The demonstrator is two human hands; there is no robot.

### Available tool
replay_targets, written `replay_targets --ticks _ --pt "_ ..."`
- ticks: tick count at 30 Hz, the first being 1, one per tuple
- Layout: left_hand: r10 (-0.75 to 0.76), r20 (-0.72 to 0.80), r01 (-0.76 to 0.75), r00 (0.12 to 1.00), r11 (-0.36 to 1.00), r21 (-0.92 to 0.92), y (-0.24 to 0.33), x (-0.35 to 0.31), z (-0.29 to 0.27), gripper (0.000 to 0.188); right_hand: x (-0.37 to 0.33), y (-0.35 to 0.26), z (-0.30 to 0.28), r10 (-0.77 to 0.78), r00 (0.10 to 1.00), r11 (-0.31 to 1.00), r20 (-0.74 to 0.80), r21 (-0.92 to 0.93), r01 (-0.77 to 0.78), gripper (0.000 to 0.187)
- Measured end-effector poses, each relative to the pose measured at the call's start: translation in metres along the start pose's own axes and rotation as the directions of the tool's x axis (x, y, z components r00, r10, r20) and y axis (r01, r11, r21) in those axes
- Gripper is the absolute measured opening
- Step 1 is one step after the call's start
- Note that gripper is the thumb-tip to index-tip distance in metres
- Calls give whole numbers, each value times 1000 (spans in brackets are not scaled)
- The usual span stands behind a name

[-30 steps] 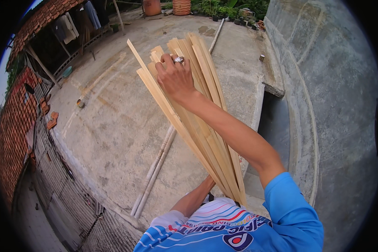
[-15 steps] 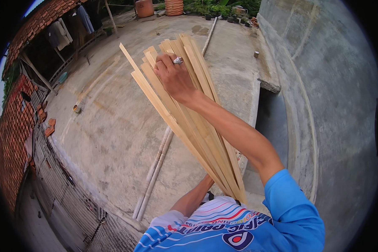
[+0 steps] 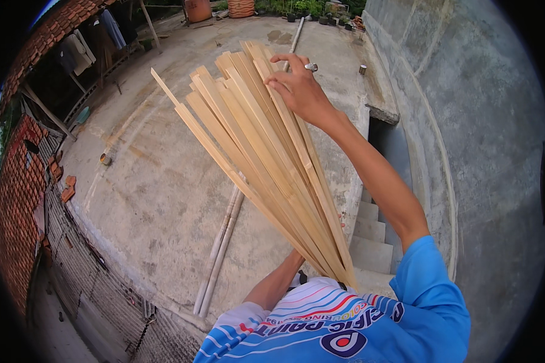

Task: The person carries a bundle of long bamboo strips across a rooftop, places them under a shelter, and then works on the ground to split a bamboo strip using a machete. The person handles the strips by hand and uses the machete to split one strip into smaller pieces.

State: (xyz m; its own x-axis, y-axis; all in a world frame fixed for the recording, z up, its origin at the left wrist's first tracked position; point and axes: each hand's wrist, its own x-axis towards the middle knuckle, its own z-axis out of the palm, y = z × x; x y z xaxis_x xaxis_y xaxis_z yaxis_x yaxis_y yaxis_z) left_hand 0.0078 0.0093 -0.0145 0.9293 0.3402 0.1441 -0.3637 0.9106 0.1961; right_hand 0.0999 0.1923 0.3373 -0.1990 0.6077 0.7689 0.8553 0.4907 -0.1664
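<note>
Bamboo slats [image 3: 266, 145] are overlapped at their upper right edge by the right hand [image 3: 300, 91], loosely spread; the left hand's grip, mostly hidden behind them, cannot be told.

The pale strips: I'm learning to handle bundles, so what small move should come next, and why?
I'd probably bring the right hand inward around the upper part of the pale strips: it is only at their right edge, fingers not wrapped around them, while the tops fan out unevenly and the leftmost strip juts away.

Strips [image 3: 278, 163] are tan; shirt [image 3: 339, 320] is blue, striped.
</note>
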Motion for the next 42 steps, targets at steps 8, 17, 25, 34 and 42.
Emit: replay_targets --ticks 8,17,25,34,42 --pt "-124 -73 112 990 982 -152 0 -2 22 73 -47 -9 15 -122 992 987 36 -97 125 13" --pt "-85 -63 80 994 993 -83 4 -9 16 76 -16 -12 30 -9 991 997 -136 -83 -2 14" --pt "-96 -87 95 992 995 -8 -1 -6 19 74 16 10 -25 -250 941 944 229 -159 289 9" --pt "-89 -46 87 995 995 -43 -1 -3 15 73 45 -12 -23 -188 724 735 663 -395 552 12" --pt "-44 -71 42 996 999 -27 -1 -1 16 76 57 2 -6 -68 997 975 30 215 60 21"
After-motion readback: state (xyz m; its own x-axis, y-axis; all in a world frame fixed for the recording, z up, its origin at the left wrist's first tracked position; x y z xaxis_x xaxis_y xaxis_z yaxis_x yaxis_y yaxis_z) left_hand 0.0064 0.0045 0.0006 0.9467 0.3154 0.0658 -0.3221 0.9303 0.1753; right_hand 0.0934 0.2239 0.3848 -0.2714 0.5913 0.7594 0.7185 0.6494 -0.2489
